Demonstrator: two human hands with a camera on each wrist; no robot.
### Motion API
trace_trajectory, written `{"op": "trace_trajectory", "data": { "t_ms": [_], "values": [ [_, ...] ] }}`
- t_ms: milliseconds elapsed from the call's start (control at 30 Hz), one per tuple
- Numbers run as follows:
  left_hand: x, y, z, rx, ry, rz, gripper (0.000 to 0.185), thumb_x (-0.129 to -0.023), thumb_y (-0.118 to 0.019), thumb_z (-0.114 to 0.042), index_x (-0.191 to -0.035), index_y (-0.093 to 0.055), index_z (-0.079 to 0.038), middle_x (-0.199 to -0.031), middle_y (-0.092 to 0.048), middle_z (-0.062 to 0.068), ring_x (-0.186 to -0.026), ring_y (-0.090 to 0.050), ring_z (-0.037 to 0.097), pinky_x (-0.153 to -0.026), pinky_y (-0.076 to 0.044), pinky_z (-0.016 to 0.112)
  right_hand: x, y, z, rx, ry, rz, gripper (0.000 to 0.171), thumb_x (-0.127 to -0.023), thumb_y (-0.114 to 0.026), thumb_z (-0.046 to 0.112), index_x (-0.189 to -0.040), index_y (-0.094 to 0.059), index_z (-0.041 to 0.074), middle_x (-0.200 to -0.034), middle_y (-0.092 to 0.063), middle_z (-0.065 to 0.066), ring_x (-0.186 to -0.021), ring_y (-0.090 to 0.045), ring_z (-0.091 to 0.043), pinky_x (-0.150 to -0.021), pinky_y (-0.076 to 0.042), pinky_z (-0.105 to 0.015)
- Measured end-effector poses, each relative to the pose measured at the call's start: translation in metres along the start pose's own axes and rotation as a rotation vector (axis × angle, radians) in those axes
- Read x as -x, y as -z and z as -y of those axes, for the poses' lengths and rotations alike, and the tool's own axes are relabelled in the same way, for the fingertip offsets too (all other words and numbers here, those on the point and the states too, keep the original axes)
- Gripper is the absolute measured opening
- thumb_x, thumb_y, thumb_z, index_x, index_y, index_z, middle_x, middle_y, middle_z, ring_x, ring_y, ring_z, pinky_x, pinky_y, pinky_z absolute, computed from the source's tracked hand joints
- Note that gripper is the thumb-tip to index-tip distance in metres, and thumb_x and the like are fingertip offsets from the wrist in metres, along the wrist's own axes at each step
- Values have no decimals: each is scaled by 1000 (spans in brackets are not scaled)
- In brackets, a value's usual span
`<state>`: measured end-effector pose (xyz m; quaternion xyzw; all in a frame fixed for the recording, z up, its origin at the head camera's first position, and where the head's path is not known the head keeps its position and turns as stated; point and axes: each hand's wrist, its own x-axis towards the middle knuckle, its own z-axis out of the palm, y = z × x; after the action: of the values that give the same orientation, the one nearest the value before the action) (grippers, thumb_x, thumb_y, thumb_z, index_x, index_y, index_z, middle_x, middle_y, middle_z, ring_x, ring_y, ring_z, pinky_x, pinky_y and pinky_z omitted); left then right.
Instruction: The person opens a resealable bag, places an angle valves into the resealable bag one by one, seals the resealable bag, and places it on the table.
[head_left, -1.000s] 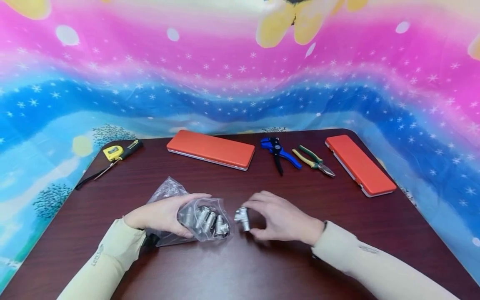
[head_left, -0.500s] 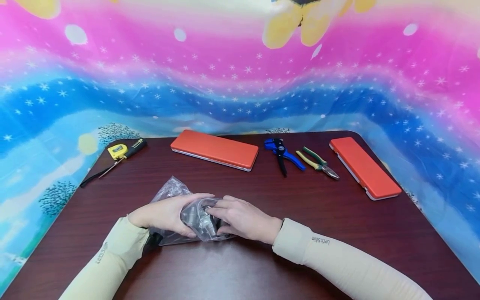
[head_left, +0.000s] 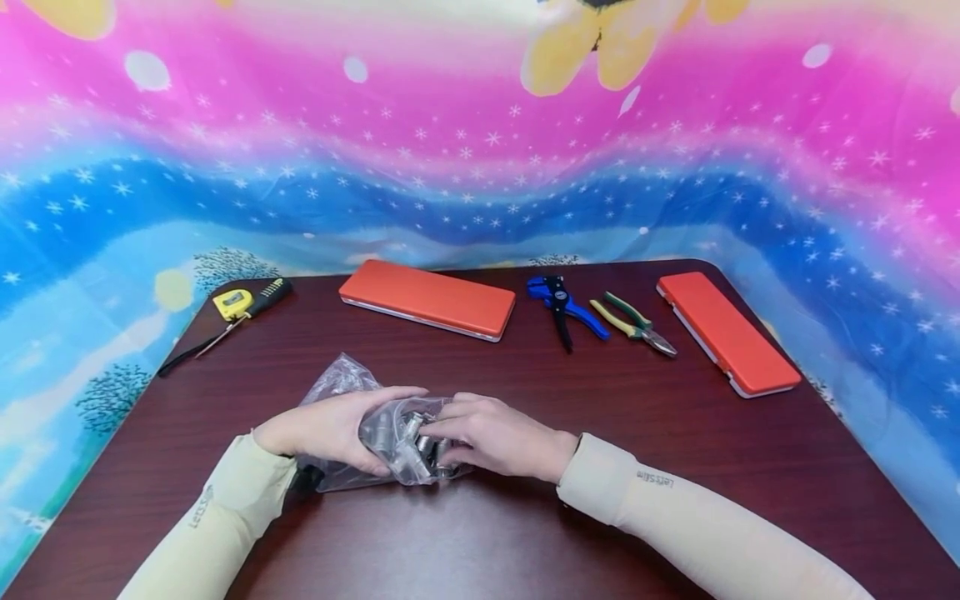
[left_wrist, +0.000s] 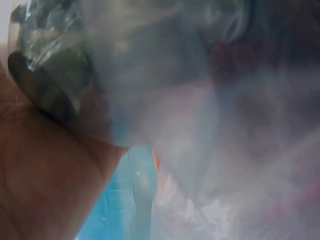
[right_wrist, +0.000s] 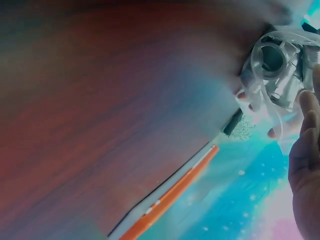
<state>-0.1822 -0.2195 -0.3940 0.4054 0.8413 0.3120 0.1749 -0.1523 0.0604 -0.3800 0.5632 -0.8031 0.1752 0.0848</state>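
A clear plastic bag (head_left: 337, 385) with several metal sockets (head_left: 408, 437) inside lies on the dark red table (head_left: 525, 533), near the front. My left hand (head_left: 393, 429) grips the bag from the left, thumb on top and fingers underneath. My right hand (head_left: 442, 437) is at the bag's open right end, fingers loosely extended against the plastic. The left wrist view is blurred: my palm (left_wrist: 40, 175), a socket (left_wrist: 45, 85) and plastic (left_wrist: 175, 100). In the right wrist view the bag (right_wrist: 275, 65) shows a socket end-on, with my right fingers (right_wrist: 305, 130) beside it.
Along the back of the table lie a yellow tape measure (head_left: 231, 304), an orange case (head_left: 427, 298), a blue wire stripper (head_left: 562, 307), green-yellow pliers (head_left: 633, 323) and a second orange case (head_left: 726, 332). A colourful cloth hangs behind.
A second ago my right hand held a loose socket just right of the bag. It then moved left into the bag's mouth, and the socket is no longer seen outside. The left hand stayed.
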Motion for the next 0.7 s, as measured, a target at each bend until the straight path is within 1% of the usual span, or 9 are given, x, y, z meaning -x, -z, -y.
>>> {"op": "trace_trajectory", "data": {
  "t_ms": [67,133,267,433,500,533,567,600,700],
  "values": [
    [1,0,-1,-1,14,0,99,-72,-87,-46,-153,-34,-23,-143,-49,-3,-122,-51,14,-100,-43,37,4,3,6,-31,-52,-44,22,-91,-73,22,-109,-76,11,-100,-70,6,-89,-59,-6,-81,-47,-18],
    [2,0,-1,6,32,-1,99,-71,-87,-46,-153,-35,-25,-142,-50,-4,-121,-52,13,-100,-44,36,7,5,15,-91,-134,-96,13,-91,-74,21,-99,-79,12,-90,-71,8,-79,-59,0,-73,-48,-16],
    [1,4,-3,37,38,8,100,-71,-88,-45,-153,-34,-24,-139,-52,-3,-118,-53,15,-97,-45,37,7,5,40,-214,-323,-165,14,-87,-77,28,-89,-80,15,-82,-73,11,-70,-59,8,-66,-48,-14],
    [0,6,-4,67,33,24,101,-72,-87,-45,-154,-34,-19,-140,-51,0,-118,-53,17,-98,-44,39,-2,-5,61,-226,-517,-121,18,-86,-78,35,-92,-81,18,-64,-66,17,-53,-50,13,-57,-44,-12],
    [0,8,-4,73,30,37,102,-72,-87,-45,-154,-33,-18,-142,-50,0,-120,-51,17,-99,-43,36,-5,-10,64,-217,-559,-93,14,-86,-78,33,-90,-80,19,-57,-60,20,-48,-45,14,-54,-40,-12],
    [-1,10,-4,105,28,53,101,-73,-88,-42,-154,-33,-18,-143,-50,1,-122,-50,17,-99,-43,34,-7,-11,64,-213,-570,-84,11,-86,-77,31,-88,-80,20,-55,-58,22,-48,-44,14,-53,-39,-12],
    [-1,13,-4,154,29,77,99,-74,-88,-37,-154,-33,-18,-145,-49,3,-124,-49,18,-93,-46,33,-8,-13,65,-207,-574,-82,8,-86,-78,28,-86,-80,20,-54,-56,22,-48,-43,14,-52,-38,-11],
    [-2,18,-3,206,29,106,94,-78,-86,-31,-155,-32,-19,-147,-48,5,-125,-49,20,-88,-49,32,-9,-14,65,-202,-573,-84,6,-86,-77,26,-84,-79,21,-54,-56,22,-49,-43,13,-51,-37,-11],
    [-14,36,-3,299,20,167,70,-92,-71,-19,-153,-37,-16,-147,-48,9,-130,-48,26,-90,-50,31,-9,-14,67,-187,-566,-107,5,-86,-77,24,-83,-78,21,-57,-57,22,-50,-42,13,-51,-36,-11]
  ]
}}
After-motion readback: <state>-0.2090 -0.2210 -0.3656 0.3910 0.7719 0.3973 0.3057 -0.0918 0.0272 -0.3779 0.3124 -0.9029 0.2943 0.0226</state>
